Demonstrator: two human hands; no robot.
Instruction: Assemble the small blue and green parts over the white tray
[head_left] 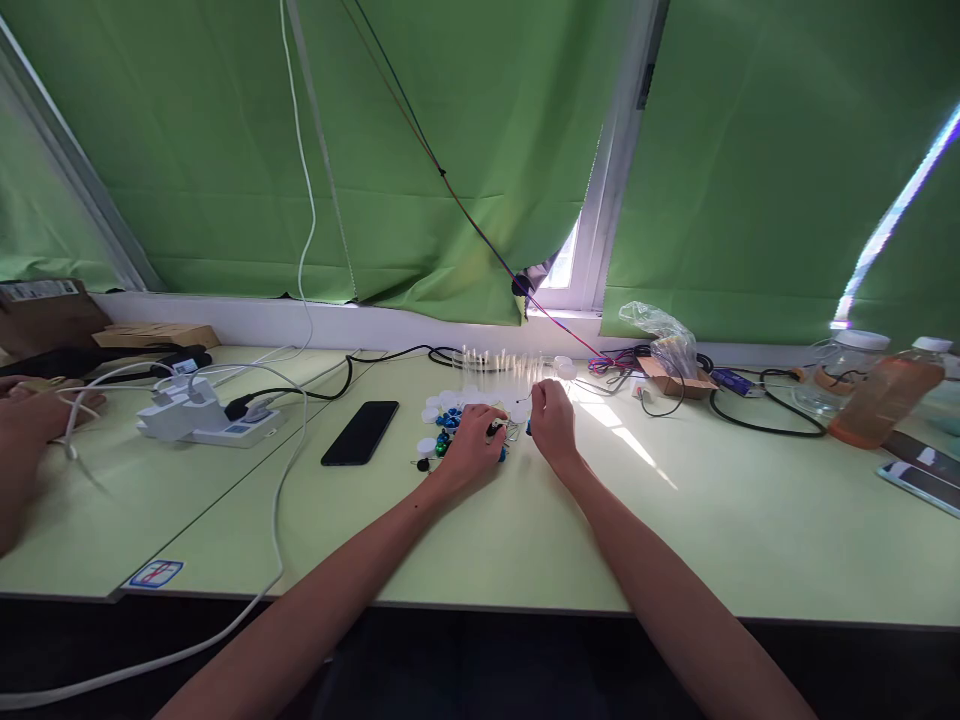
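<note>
My left hand (474,440) is curled over a group of small parts on the table, with a small black part (493,429) between its thumb and fingers. Just to the right, my right hand (553,418) is closed in a pinch; its fingertips are hidden, and a bit of blue shows at its left edge. Beside my left hand lie several small blue parts (448,418), green parts (442,442) and a black part (423,464) with thin leads. Round white lids (426,446) lie among them. Behind both hands stands a row of clear containers (499,372).
A black phone (360,433) lies left of the parts. Farther left is a white power strip (210,425) with cables, near another person's hand (45,410). Rightward stand a small cardboard box (675,378), a bottle (889,395), a clear jar (832,375) and another phone (919,485).
</note>
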